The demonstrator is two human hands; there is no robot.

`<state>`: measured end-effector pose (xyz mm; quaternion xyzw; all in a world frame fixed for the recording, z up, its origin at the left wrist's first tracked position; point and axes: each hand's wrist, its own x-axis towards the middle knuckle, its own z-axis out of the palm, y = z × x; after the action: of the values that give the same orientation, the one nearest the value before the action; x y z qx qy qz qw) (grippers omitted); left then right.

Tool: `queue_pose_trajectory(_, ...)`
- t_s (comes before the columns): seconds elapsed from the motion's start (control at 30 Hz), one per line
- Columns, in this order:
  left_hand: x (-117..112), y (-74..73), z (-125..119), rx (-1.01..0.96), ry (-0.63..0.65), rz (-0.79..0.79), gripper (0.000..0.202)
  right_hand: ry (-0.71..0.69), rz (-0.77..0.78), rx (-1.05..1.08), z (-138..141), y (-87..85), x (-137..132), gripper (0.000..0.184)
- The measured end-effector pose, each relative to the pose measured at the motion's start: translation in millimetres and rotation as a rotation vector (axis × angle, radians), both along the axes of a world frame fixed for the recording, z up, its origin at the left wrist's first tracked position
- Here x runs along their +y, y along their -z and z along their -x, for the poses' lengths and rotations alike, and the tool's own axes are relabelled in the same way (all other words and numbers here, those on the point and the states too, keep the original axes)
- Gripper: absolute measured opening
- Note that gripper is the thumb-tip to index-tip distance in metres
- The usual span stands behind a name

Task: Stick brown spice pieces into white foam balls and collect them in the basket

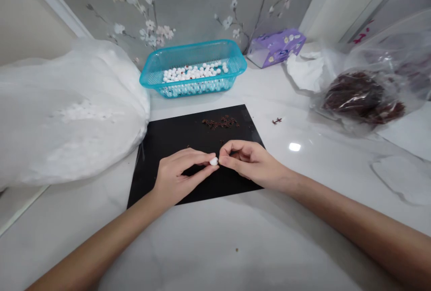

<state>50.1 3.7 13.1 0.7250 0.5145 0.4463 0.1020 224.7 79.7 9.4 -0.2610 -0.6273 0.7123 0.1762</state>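
Observation:
Between the thumb and fingers of my left hand (180, 172) is a small white ball (214, 161), held over the black mat (155, 140). My right hand (251, 160) is closed in a pinch, its fingertips right against the ball's right side. A tiny dark spot shows where they meet; whatever the right fingers hold is too small to make out. Beyond the hands, a scatter of small dark brown pieces (220, 122) lies on the mat.
Behind the mat stands a blue plastic basket (193, 48) with many white balls inside. A large white bag (74, 116) bulges at left. To the right are a purple tissue pack (278, 48), a clear bag of brown pieces (360, 95) and a few loose brown bits (276, 121).

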Motion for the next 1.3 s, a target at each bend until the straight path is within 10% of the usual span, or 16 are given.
queue_pose_trajectory(0.4,-2,1.5,-1,0.005,0.008,-0.027,0.016,0.046,-0.037,0.010,1,1.2,-1,0.025)
queue_pose_trajectory(0.8,4,-4.3,-1,0.051,0.061,-0.088,0.018,-0.268,0.396,0.030,-7,-3.9,8,0.029)
queue_pose_trajectory(1.3,3,-2.6,-4,-0.007,0.094,-0.022,0.012,-0.168,0.400,0.012,-2,-6.4,1,0.029)
